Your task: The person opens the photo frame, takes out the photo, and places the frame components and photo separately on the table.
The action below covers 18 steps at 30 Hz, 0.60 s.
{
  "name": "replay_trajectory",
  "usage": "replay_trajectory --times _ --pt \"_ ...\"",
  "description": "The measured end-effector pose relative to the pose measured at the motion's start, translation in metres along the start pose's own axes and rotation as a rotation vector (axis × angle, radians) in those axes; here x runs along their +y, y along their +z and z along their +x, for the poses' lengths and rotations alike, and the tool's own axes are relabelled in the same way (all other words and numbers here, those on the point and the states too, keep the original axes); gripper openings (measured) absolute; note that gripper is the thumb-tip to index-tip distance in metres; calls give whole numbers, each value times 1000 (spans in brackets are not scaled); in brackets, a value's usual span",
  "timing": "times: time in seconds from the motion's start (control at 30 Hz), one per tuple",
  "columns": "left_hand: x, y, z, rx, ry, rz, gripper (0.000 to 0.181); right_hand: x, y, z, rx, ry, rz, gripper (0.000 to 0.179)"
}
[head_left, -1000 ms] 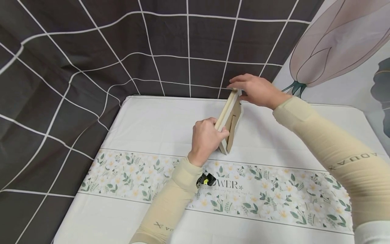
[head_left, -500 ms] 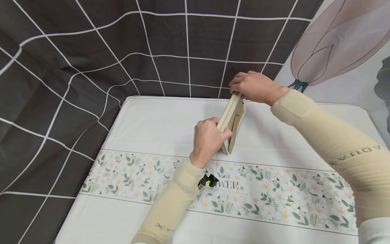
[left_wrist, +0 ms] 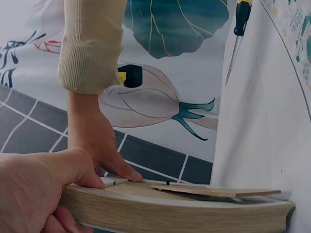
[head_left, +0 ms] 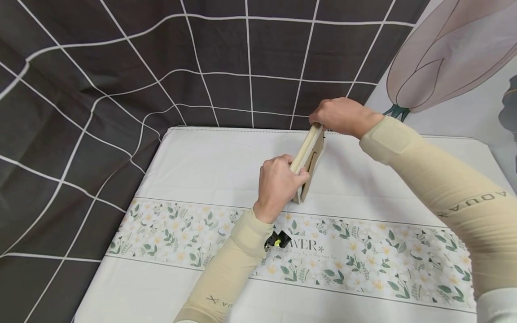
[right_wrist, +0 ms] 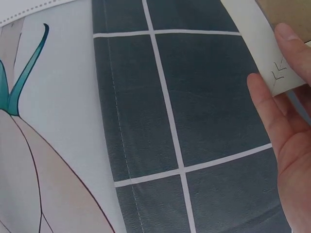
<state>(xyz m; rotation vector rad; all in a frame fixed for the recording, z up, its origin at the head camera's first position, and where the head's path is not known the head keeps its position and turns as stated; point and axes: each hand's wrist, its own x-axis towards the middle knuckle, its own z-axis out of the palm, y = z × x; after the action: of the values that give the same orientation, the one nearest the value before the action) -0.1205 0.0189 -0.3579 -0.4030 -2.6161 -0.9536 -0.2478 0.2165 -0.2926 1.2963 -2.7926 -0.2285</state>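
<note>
Brown-backed, wood-grained rectangular frame [head_left: 307, 146] held on edge near far rim of white cloth-covered table [head_left: 218, 157], wide room either side. Left hand [head_left: 278, 183] gripping near end; right hand [head_left: 338, 116], far corner. Base contact unclear.

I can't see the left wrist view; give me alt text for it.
The left hand grips a wooden-edged frame at lower left; the right hand also holds it, just beyond. A brown flap shows on its back. A screwdriver lies on white cloth, upper right.
</note>
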Motion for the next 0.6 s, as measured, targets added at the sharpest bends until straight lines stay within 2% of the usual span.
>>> replay_trajectory --times 0.3,0.6 --pt "2 1 -3 51 -4 36 20 2 1 -3 -4 -14 5 26" --pt "0 2 -4 135 51 41 18 4 0 -7 -24 26 57 26"
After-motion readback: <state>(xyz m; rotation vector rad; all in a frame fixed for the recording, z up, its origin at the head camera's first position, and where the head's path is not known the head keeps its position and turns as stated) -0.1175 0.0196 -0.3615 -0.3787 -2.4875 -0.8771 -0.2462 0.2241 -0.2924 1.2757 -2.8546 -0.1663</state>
